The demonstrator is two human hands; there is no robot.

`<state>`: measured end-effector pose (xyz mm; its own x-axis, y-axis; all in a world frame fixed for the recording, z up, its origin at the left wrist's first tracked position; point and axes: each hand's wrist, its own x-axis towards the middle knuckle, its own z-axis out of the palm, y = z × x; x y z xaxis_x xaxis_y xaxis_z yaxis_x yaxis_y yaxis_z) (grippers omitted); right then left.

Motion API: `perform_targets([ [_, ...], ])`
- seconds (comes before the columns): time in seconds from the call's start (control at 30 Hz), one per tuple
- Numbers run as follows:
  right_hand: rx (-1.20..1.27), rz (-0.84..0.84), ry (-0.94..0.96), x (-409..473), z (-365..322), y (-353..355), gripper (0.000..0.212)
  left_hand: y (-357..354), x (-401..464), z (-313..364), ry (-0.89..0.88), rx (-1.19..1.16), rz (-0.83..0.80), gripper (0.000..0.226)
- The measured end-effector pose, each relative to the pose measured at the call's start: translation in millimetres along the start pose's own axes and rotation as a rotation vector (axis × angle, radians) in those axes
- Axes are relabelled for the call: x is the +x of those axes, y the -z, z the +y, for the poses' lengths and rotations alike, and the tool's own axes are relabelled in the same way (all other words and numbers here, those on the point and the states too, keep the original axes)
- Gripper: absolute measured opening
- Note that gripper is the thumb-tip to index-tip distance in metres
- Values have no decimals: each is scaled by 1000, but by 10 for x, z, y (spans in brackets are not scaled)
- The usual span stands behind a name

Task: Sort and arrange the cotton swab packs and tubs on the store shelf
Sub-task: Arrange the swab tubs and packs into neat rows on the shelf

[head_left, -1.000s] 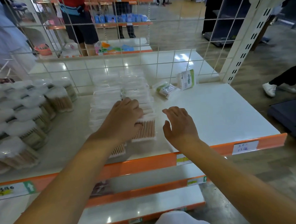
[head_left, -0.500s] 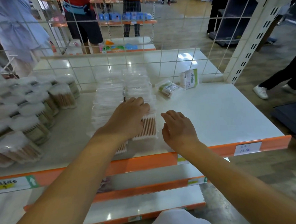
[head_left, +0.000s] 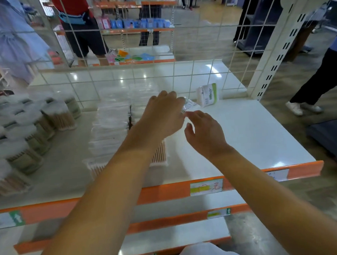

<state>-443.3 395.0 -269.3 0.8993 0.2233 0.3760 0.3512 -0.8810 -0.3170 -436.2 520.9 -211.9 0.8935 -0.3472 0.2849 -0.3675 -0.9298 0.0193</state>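
**Tubs and flat packs ranked; two strays left at the back**

Along the shelf's (head_left: 261, 126) left edge the tubs (head_left: 27, 134) stood grouped. Mid-shelf, the flat packs (head_left: 113, 128) lay in two rows from front edge to back grid; that much looked sorted. The left hand (head_left: 163, 116) reached over them to a small clear pack (head_left: 189, 104); whether its fingers had closed on it, I cannot tell. The right hand (head_left: 205, 133) hovered just beside, loosely curled, holding nothing. A green-labelled pack (head_left: 208, 95) stood near the back right corner, seemingly unplaced.

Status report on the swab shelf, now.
Left hand reaching over the small clear pack, grip unclear. Right hand open, holds nothing. Green-label pack upright by the grid. Nothing blocking.
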Motion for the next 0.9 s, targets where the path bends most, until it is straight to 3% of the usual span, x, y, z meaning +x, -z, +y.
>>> perform_targets([
  [0.37,237,-113,-422,776,686,5,37,-464,932,225,131,77,-134,35],
  [0.47,126,-215,-424,789,930,-17,38,-635,1120,295,113,74,-231,37],
  [0.63,-84,-245,-342,873,1303,27,38,-858,1409,415,139,33,-128,39],
  [0.8,-141,-252,-264,991,1488,41,37,-1044,1555,483,230,55,-93,43],
  [0.9,-45,-217,-301,1028,1558,9,35,-1088,1633,516,260,33,-129,42],
])
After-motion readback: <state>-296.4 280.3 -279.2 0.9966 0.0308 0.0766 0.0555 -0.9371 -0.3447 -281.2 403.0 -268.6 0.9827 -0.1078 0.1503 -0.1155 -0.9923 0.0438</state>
